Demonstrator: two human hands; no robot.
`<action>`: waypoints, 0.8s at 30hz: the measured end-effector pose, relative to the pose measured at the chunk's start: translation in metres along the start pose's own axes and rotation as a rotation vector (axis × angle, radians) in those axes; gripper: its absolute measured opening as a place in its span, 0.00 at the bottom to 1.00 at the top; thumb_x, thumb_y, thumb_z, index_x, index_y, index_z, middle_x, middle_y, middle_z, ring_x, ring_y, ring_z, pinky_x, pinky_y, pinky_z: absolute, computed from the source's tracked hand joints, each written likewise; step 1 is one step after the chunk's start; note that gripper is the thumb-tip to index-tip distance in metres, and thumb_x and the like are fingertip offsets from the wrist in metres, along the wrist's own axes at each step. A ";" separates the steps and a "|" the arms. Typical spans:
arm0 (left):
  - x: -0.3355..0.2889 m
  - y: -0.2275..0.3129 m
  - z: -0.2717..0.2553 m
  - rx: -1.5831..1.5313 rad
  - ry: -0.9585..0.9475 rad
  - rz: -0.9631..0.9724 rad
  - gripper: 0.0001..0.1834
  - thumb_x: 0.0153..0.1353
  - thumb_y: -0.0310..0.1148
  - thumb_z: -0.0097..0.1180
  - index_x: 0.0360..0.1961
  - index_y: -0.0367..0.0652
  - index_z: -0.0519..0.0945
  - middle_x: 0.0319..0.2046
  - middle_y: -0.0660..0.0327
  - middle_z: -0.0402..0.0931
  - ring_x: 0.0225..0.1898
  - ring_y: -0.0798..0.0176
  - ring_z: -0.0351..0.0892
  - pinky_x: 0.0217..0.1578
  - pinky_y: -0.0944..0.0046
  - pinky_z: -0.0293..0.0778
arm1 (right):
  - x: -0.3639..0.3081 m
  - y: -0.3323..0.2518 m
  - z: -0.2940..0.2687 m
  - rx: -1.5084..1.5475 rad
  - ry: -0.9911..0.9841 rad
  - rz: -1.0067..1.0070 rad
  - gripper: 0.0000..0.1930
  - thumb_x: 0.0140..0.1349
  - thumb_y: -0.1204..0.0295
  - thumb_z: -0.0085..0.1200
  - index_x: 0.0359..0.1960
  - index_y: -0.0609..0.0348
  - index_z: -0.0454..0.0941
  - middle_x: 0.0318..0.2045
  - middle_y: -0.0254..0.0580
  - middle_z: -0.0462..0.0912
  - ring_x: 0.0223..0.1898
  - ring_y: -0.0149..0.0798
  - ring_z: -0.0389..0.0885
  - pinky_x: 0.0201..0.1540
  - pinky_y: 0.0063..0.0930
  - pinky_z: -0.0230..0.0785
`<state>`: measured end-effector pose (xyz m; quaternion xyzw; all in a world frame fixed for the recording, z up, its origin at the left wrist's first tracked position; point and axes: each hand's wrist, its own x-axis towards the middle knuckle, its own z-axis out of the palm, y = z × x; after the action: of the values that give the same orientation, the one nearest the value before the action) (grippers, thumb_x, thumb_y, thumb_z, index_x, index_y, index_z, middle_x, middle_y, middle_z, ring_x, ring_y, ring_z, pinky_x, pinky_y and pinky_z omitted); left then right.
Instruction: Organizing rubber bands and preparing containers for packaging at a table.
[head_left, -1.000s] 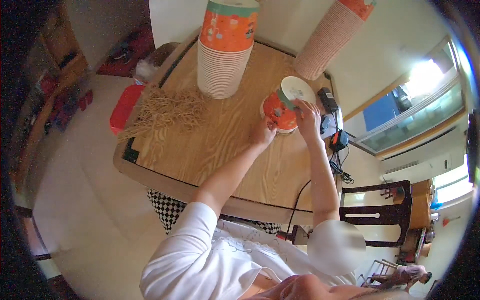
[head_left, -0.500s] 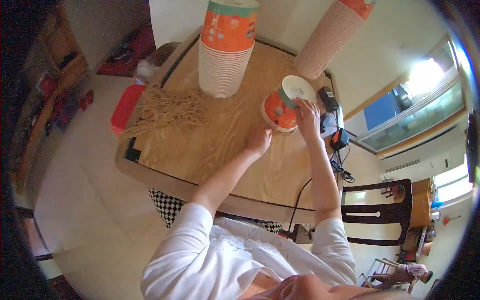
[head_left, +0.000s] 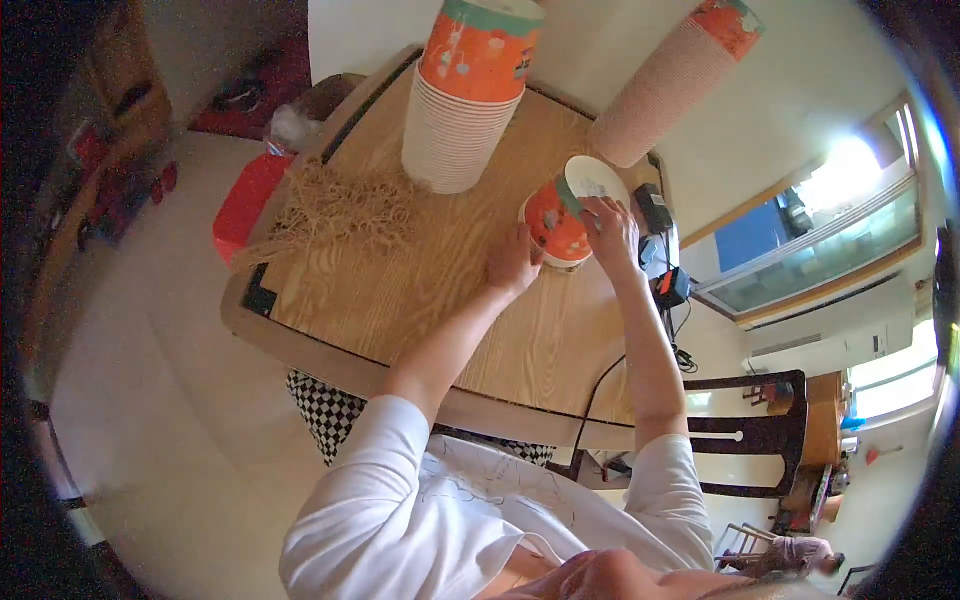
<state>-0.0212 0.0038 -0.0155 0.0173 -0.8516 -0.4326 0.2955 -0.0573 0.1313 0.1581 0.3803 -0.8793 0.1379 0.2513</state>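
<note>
An orange paper tub (head_left: 556,222) with a green band lies tilted on the wooden table (head_left: 450,330), its white round base turned up and away from me. My left hand (head_left: 514,262) grips the tub's near left side by the rim, fingers curled against it. Across the right side and the green band, my right hand (head_left: 612,236) holds the tub with bent fingers. Some tan material shows at the rim beneath the tub, too small to make out. Left of it stands a tall stack of matching tubs (head_left: 465,120), nested upside down.
Tangled tan twine (head_left: 345,215) is heaped at the table's left. A second tall tub stack (head_left: 670,90) leans at the far right. Black adapters (head_left: 655,208) and cables line the right edge. A red container (head_left: 245,205), a dark chair (head_left: 750,435) and a distant person (head_left: 795,553) are beyond.
My left hand has shifted up along the tub's side, with its fingers further onto it. My right hand keeps its hold. The whole view has shifted slightly.
</note>
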 end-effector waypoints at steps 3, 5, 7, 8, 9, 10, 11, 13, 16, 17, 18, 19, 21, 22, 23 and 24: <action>0.002 -0.002 -0.006 0.055 -0.020 -0.023 0.28 0.49 0.39 0.61 0.47 0.36 0.66 0.38 0.46 0.72 0.41 0.43 0.72 0.39 0.47 0.70 | 0.006 -0.010 -0.003 -0.030 -0.033 0.038 0.09 0.53 0.68 0.53 0.37 0.48 0.79 0.34 0.39 0.79 0.38 0.47 0.76 0.41 0.41 0.71; 0.003 -0.007 -0.008 0.044 0.034 0.032 0.28 0.49 0.40 0.61 0.47 0.36 0.66 0.38 0.46 0.72 0.40 0.43 0.72 0.39 0.47 0.70 | 0.008 -0.013 -0.004 -0.045 -0.042 0.030 0.09 0.54 0.68 0.53 0.37 0.48 0.79 0.34 0.39 0.79 0.38 0.46 0.76 0.40 0.40 0.71; 0.004 -0.007 -0.011 0.097 -0.051 0.010 0.30 0.48 0.40 0.61 0.49 0.36 0.66 0.39 0.47 0.72 0.41 0.44 0.72 0.40 0.48 0.70 | 0.008 -0.010 -0.003 -0.063 -0.050 0.028 0.08 0.54 0.68 0.52 0.37 0.48 0.79 0.33 0.39 0.79 0.38 0.46 0.76 0.39 0.40 0.72; 0.005 -0.007 -0.010 0.098 -0.053 0.011 0.30 0.48 0.40 0.61 0.49 0.36 0.66 0.39 0.47 0.72 0.41 0.44 0.72 0.40 0.48 0.70 | 0.008 -0.007 -0.002 -0.050 -0.061 0.025 0.09 0.54 0.68 0.53 0.37 0.47 0.79 0.34 0.40 0.79 0.39 0.46 0.77 0.40 0.40 0.72; 0.005 -0.011 -0.009 0.094 -0.051 -0.002 0.30 0.48 0.40 0.61 0.49 0.36 0.66 0.40 0.47 0.72 0.41 0.44 0.73 0.40 0.48 0.70 | 0.009 -0.007 -0.002 -0.034 -0.073 0.017 0.09 0.54 0.68 0.53 0.37 0.46 0.79 0.34 0.40 0.79 0.39 0.45 0.77 0.40 0.40 0.72; 0.005 -0.014 -0.007 0.090 -0.049 -0.014 0.30 0.48 0.40 0.61 0.50 0.36 0.66 0.40 0.47 0.73 0.41 0.44 0.73 0.40 0.49 0.70 | 0.010 -0.006 -0.002 -0.031 -0.074 0.015 0.09 0.54 0.68 0.53 0.37 0.46 0.79 0.34 0.40 0.79 0.39 0.45 0.77 0.40 0.40 0.72; 0.004 -0.018 -0.007 0.093 -0.048 -0.018 0.30 0.48 0.40 0.61 0.50 0.36 0.66 0.40 0.47 0.73 0.41 0.44 0.73 0.40 0.49 0.70 | 0.012 -0.006 -0.003 0.000 -0.089 0.004 0.10 0.54 0.68 0.53 0.38 0.47 0.80 0.35 0.40 0.79 0.40 0.46 0.77 0.41 0.40 0.71; 0.004 -0.019 -0.008 0.090 -0.061 -0.003 0.31 0.48 0.40 0.60 0.50 0.35 0.66 0.41 0.47 0.73 0.41 0.45 0.73 0.42 0.50 0.70 | 0.013 -0.002 -0.005 0.033 -0.106 0.002 0.10 0.53 0.68 0.54 0.38 0.47 0.80 0.36 0.41 0.79 0.41 0.46 0.76 0.42 0.40 0.71; 0.004 -0.010 -0.014 0.090 -0.140 -0.065 0.30 0.48 0.40 0.60 0.50 0.35 0.67 0.41 0.47 0.72 0.41 0.45 0.73 0.42 0.50 0.70 | 0.014 0.004 -0.008 0.086 -0.095 -0.070 0.12 0.52 0.70 0.55 0.39 0.50 0.81 0.37 0.42 0.79 0.42 0.48 0.76 0.45 0.40 0.69; 0.005 -0.005 -0.016 0.089 -0.144 -0.063 0.30 0.48 0.40 0.60 0.50 0.35 0.67 0.41 0.47 0.72 0.41 0.45 0.73 0.42 0.50 0.70 | 0.013 0.006 -0.008 0.100 -0.103 -0.058 0.12 0.52 0.70 0.55 0.39 0.51 0.81 0.37 0.42 0.79 0.42 0.48 0.76 0.46 0.41 0.68; 0.006 -0.004 -0.018 0.079 -0.149 -0.082 0.30 0.48 0.39 0.61 0.49 0.35 0.67 0.41 0.47 0.72 0.42 0.45 0.73 0.43 0.50 0.70 | 0.014 0.006 -0.007 0.118 -0.112 -0.052 0.12 0.51 0.70 0.55 0.39 0.52 0.81 0.37 0.42 0.79 0.42 0.49 0.75 0.47 0.41 0.68; 0.007 -0.003 -0.019 0.068 -0.153 -0.101 0.30 0.47 0.38 0.61 0.49 0.36 0.67 0.41 0.47 0.72 0.42 0.45 0.73 0.43 0.50 0.70 | 0.014 0.006 -0.006 0.121 -0.111 -0.053 0.12 0.51 0.70 0.55 0.39 0.52 0.81 0.37 0.42 0.79 0.42 0.49 0.75 0.47 0.41 0.68; 0.005 0.000 -0.021 0.103 -0.117 -0.076 0.30 0.47 0.37 0.62 0.49 0.36 0.67 0.41 0.47 0.72 0.43 0.45 0.72 0.43 0.50 0.70 | 0.013 0.006 -0.004 0.126 -0.093 -0.052 0.12 0.51 0.71 0.55 0.39 0.52 0.81 0.36 0.43 0.79 0.42 0.49 0.75 0.46 0.42 0.68; 0.005 0.001 -0.022 0.134 -0.082 -0.049 0.30 0.46 0.37 0.62 0.49 0.36 0.67 0.41 0.47 0.72 0.43 0.45 0.72 0.43 0.50 0.70 | 0.013 0.006 -0.004 0.128 -0.093 -0.051 0.12 0.51 0.71 0.55 0.39 0.52 0.81 0.36 0.43 0.79 0.42 0.49 0.75 0.46 0.42 0.68; 0.005 0.002 -0.022 0.135 -0.083 -0.049 0.30 0.46 0.37 0.62 0.49 0.36 0.67 0.41 0.47 0.72 0.43 0.45 0.72 0.43 0.50 0.70 | 0.013 0.008 -0.004 0.128 -0.102 -0.050 0.12 0.51 0.71 0.55 0.39 0.52 0.81 0.36 0.43 0.79 0.42 0.50 0.75 0.46 0.42 0.68; 0.004 0.001 -0.022 0.142 -0.085 -0.046 0.30 0.46 0.36 0.62 0.49 0.35 0.67 0.41 0.47 0.71 0.43 0.46 0.72 0.43 0.50 0.70 | 0.013 0.007 -0.005 0.130 -0.112 -0.051 0.12 0.51 0.71 0.55 0.39 0.52 0.81 0.35 0.43 0.78 0.41 0.50 0.75 0.46 0.42 0.68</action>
<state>-0.0131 -0.0133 -0.0028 0.0396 -0.8914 -0.3780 0.2470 -0.0684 0.1301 0.1689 0.4250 -0.8712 0.1668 0.1802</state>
